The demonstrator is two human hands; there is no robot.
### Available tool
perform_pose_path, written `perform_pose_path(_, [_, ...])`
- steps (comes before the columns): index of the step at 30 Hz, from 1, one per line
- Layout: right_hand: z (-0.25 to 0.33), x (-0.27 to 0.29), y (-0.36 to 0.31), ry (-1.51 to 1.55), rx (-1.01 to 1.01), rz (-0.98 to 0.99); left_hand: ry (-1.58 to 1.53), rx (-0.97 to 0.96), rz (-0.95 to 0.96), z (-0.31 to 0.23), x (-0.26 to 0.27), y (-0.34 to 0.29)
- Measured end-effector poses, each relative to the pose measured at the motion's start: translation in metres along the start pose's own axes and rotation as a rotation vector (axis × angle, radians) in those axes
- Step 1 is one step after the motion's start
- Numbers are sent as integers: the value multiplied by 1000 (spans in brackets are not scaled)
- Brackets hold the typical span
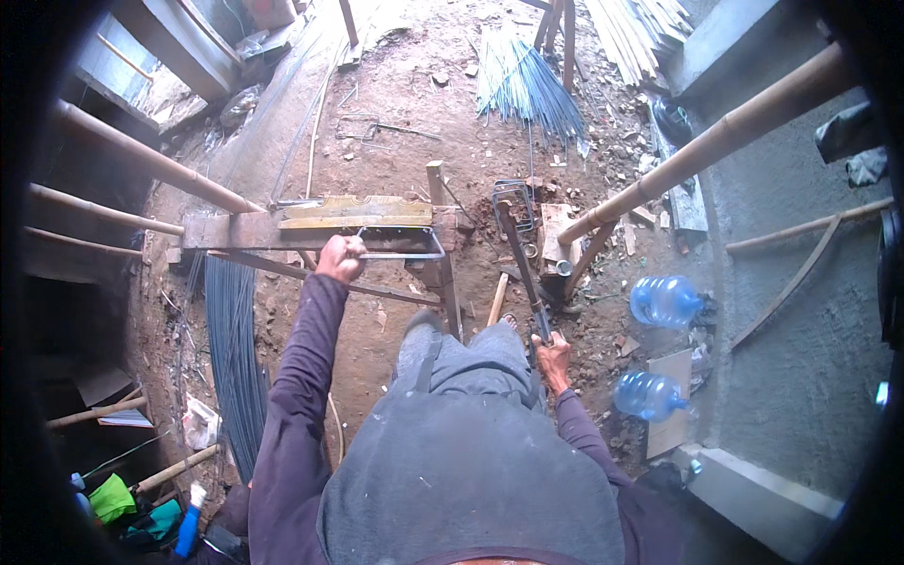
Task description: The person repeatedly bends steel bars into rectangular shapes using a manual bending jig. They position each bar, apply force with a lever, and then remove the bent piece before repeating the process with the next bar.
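Observation:
At the wooden bench [235, 230], my left hand [342, 258] is closed around a thin steel rod [403, 255] bent into part of a rectangle. The bent rod lies along the bench's near edge, beside a yellowish board [363, 214] fixed on top. My right hand [554, 361] grips the lower end of a long dark metal bar tool [520, 254] beside my right leg. The tool points away from me and its far end lies over several bent rod frames [514, 196]. My fingers partly hide both held ends.
A bundle of long steel rods [233, 348] lies left of my legs; more cut rods [527, 85] lie ahead. Bamboo poles [725, 137] slant in from both sides. Two blue water jugs [665, 301] lie at the right. A wooden post [447, 273] supports the bench near my knees.

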State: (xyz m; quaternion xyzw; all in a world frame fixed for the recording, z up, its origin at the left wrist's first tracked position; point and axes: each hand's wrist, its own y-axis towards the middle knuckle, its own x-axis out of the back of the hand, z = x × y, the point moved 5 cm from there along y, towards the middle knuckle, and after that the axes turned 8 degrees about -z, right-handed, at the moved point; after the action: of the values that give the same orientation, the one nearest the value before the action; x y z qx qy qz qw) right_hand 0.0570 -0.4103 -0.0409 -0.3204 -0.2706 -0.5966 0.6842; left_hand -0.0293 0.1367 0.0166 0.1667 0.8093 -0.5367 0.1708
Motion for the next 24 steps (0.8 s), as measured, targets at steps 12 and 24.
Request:
perform_pose_path(12, [-90,24,18,-72,-28,55,488,-163,243,140,-94,-112])
perform_pose_path(24, [-98,42,51,49,-126,178,-368,-62,583,120,22,-56])
